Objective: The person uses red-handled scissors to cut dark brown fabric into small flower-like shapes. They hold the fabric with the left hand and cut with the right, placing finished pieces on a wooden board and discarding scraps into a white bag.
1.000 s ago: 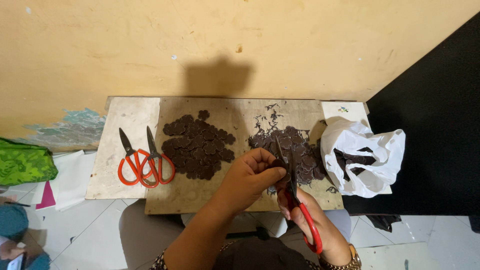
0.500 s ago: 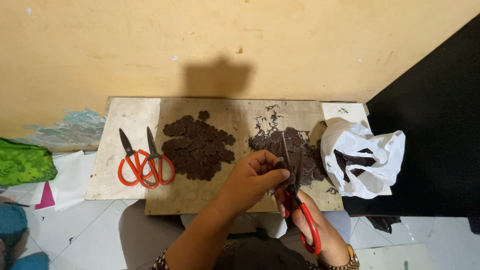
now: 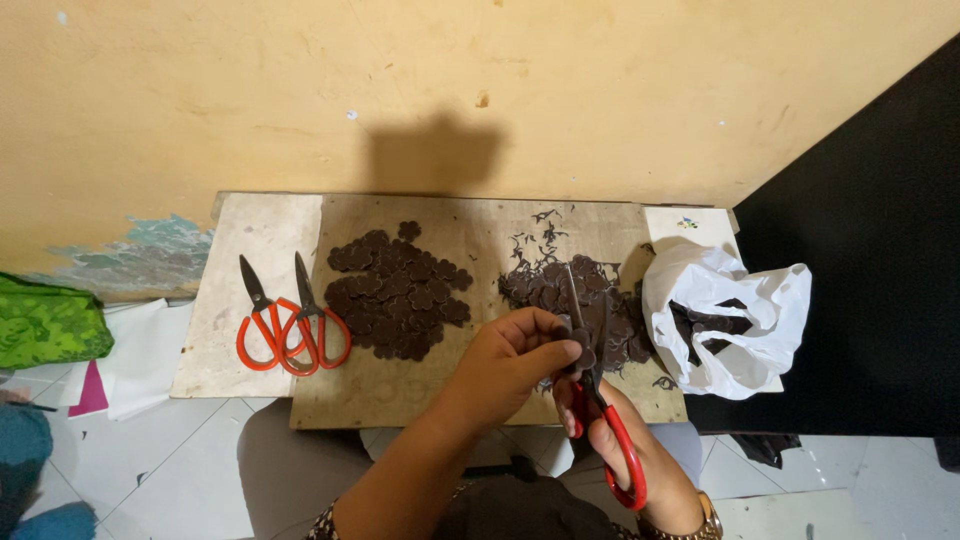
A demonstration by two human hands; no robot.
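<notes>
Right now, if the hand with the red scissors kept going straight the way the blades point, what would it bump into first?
Probably the small dark piece that the left hand pinches at the blades. The right hand aims its red scissors away toward the wall; beyond lies the pile of dark scraps on the board, though depth is unclear.

Three red scissors [image 3: 600,400], one bag [image 3: 725,325]

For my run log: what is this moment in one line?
left hand: holds dark cut-out piece | right hand: red-handled scissors, blades at piece | board: dark pile, two spare scissors | right: white bag
</notes>
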